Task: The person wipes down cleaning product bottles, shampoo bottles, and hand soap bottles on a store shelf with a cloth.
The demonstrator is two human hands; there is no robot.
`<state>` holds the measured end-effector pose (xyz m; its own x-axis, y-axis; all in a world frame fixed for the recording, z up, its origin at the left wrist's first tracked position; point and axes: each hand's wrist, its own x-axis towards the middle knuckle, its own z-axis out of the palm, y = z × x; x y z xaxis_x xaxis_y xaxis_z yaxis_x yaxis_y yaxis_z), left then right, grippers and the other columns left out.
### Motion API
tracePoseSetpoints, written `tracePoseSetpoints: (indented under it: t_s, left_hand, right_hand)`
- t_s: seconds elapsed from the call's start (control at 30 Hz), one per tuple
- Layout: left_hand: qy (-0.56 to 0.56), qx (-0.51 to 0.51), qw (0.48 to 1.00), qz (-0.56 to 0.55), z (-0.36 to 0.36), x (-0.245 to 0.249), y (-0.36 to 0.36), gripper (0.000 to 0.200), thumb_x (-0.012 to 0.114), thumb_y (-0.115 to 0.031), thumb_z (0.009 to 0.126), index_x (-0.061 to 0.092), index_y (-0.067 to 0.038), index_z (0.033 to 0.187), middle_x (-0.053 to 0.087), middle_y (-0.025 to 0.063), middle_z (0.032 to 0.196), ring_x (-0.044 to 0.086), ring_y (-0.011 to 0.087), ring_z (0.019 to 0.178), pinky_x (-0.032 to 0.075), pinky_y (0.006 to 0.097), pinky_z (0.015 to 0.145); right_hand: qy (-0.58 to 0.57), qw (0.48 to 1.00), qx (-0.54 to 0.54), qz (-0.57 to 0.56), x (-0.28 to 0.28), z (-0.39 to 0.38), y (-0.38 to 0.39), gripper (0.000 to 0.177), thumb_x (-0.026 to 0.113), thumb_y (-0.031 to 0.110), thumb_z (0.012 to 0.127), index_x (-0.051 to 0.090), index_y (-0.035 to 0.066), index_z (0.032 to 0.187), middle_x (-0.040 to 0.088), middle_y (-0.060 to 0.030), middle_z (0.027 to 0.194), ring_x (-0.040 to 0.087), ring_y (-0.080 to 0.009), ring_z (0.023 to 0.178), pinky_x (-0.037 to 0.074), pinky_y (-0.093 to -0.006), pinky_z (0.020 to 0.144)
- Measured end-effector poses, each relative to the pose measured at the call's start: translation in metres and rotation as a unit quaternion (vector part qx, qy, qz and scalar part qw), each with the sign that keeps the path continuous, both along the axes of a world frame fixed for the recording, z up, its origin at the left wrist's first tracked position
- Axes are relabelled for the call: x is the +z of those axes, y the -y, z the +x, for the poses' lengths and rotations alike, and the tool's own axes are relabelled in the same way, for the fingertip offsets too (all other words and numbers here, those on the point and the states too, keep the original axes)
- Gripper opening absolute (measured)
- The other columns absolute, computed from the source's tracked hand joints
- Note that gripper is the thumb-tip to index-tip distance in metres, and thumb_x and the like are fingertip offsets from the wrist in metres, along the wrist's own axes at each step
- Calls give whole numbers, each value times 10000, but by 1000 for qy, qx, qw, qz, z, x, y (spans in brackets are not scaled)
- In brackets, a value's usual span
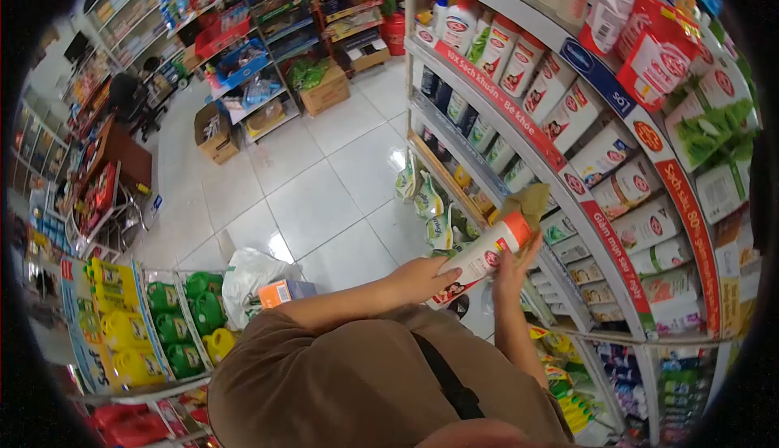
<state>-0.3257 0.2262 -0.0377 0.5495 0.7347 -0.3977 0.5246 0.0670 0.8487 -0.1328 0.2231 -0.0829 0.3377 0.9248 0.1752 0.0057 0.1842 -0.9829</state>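
Note:
In front of my chest, a white bottle of body wash or shampoo (480, 262) with an orange-red cap lies tilted, its cap pointing up and right. My left hand (420, 279) is closed around its lower end. An olive-brown cloth (529, 201) covers part of the cap end. My right hand (516, 268) is at that end, its fingers bent against the bottle and the cloth; part of its grip is hidden. Just beyond stands a shelf unit with rows of similar white bottles (499, 46).
Hanging red pouches (665, 54) stick out from the upper right shelf. Green and white packs (430, 204) sit low beside the unit. At lower left a rack holds yellow jugs (126, 330) and green jugs (166, 326), near a white plastic bag (251, 282). Cardboard boxes (324, 89) stand on the tiled floor.

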Motion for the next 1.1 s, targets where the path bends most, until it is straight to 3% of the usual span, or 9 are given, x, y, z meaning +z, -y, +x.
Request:
tracePoseSetpoints:
  t_s: [0.13,0.23,0.33,0.43,0.53,0.6,0.73,0.97,1.1]
  left_hand:
    - [108,203,973,31,14,-17,1,441,381,-395,931,495,-1,1092,613,173,880,600,258,821,448,354,748]
    - [253,321,911,64,27,-17,-10,391,409,-322,937,467,3,1145,614,153,940,593,208,850,453,320,765]
    - [376,337,857,103,49,-19,-8,369,434,-267,937,441,16,1174,604,113,972,569,146,846,456,268,754]
    - [302,191,930,83,70,-16,3,391,419,-288,941,433,21,1181,601,104,934,570,132,824,456,259,735]
    - [274,188,939,83,101,-14,9,384,424,-300,938,442,17,1154,591,81,863,571,126,768,465,278,696]
    - [308,208,927,-39,117,-3,8,365,501,-282,900,466,19,1102,582,112,887,577,193,802,456,326,713]
    - [121,162,929,308,138,-7,-10,428,645,-268,761,514,14,1055,520,190,961,517,341,937,419,401,801]
    - [28,133,973,186,164,17,-19,500,679,-214,731,492,-16,1150,521,179,1058,520,320,999,439,386,823]
    - [425,276,862,18,179,-8,-20,612,680,-108,761,369,-45,1285,530,103,1125,521,188,1051,467,325,830]
  right_hand:
    - [8,979,204,22,1,-38,12,912,566,191,786,-85,29,1404,110,-189,1429,205,-267,1295,206,-351,1038]
    - [245,915,293,131,-5,-25,6,919,569,102,768,-98,5,1392,141,-210,1405,259,-306,1265,240,-376,1028]
    - [112,925,340,125,0,-5,-3,913,589,139,790,-84,3,1392,192,-195,1390,308,-310,1238,264,-375,1015]
    - [-113,955,254,101,22,25,-16,897,598,214,813,-54,-5,1389,246,-170,1375,346,-275,1213,258,-367,1016]
    - [-145,953,222,145,41,55,-29,849,578,282,834,3,-17,1383,291,-149,1353,386,-237,1177,292,-355,992]
    - [-112,962,244,47,-9,86,-32,856,559,395,829,41,13,1393,309,-132,1340,393,-230,1166,323,-357,969]
    - [-79,960,267,19,-18,116,-22,838,649,395,772,176,-14,1330,395,-126,1248,422,-208,1130,356,-349,940]
    - [-8,967,249,43,-1,149,-33,664,775,243,637,431,4,1152,541,-130,1034,552,-236,935,443,-366,806]
    - [296,929,198,102,13,150,-48,568,770,180,581,516,30,1067,541,-161,970,533,-347,874,411,-428,762]
